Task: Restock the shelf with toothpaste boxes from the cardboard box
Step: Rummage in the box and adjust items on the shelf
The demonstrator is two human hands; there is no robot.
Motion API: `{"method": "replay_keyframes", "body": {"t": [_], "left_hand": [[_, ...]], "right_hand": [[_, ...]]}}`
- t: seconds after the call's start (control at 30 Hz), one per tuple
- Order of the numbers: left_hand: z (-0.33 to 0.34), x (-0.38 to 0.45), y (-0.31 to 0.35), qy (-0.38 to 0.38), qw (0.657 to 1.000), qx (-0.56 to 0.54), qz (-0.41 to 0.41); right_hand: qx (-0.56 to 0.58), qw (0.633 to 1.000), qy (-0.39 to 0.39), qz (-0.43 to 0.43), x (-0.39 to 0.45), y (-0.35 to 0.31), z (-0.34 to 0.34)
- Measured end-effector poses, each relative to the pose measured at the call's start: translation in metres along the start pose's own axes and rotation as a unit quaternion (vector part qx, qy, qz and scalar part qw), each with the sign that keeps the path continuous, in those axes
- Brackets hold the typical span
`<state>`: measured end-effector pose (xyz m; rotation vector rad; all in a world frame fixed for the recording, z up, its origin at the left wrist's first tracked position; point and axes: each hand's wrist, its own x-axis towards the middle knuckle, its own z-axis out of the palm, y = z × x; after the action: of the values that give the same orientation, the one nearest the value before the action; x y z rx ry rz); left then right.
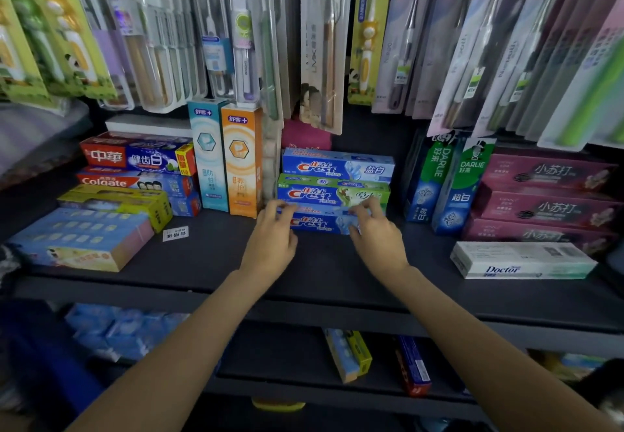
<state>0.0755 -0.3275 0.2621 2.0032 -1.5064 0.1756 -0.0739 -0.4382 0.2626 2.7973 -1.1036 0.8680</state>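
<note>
I saw both hands on the bottom Crest box (pixel 317 224) (lowest of a stack of three) at the shelf's (pixel 324 273) centre: left hand (pixel 271 242) pinched its 9 o'clock end, right hand (pixel 376 236) its 3 o'clock end.

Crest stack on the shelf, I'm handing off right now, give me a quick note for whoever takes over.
Left hand: fingertips on the left end of the bottom blue Crest box.
Right hand: fingers on its right end.
Whether either hand grips the box is unclear.
Stack: green Crest box above it, another blue Crest box on top.
Done: three Crest boxes on the dark shelf.
Left: square up the bottom box. The cardboard box is out of view, so remaining stock is unknown.
</note>
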Motion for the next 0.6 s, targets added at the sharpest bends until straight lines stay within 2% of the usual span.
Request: {"method": "replay_keyframes", "body": {"t": [0.1,0.2,0.3,0.37,0.47,0.53,0.6], "left_hand": [[-0.011,-0.037,0.009,0.117,0.988,-0.092,0.037],[-0.010,-0.108,0.005,0.150,0.978,-0.110,0.099],[0.027,-0.202,-0.021,0.071,0.986,-0.089,0.124],[0.059,-0.265,-0.047,-0.023,0.996,-0.051,0.075],[0.104,-0.340,-0.087,-0.175,0.983,0.018,-0.050],[0.127,-0.382,-0.107,-0.256,0.957,0.036,-0.131],[0.147,-0.420,-0.123,-0.313,0.936,0.021,-0.163]], "right_hand": [[0.102,0.984,0.083,-0.119,-0.030,-0.025,-0.011],[0.169,0.959,0.054,-0.222,-0.090,-0.055,-0.014],[0.176,0.933,-0.065,-0.308,-0.167,-0.076,0.017],[0.151,0.920,-0.170,-0.318,-0.217,-0.079,0.060],[0.086,0.893,-0.369,-0.245,-0.284,-0.079,0.136],[0.037,0.846,-0.503,-0.172,-0.334,-0.074,0.189],[0.034,0.805,-0.588,-0.067,-0.383,-0.073,0.234]]}}
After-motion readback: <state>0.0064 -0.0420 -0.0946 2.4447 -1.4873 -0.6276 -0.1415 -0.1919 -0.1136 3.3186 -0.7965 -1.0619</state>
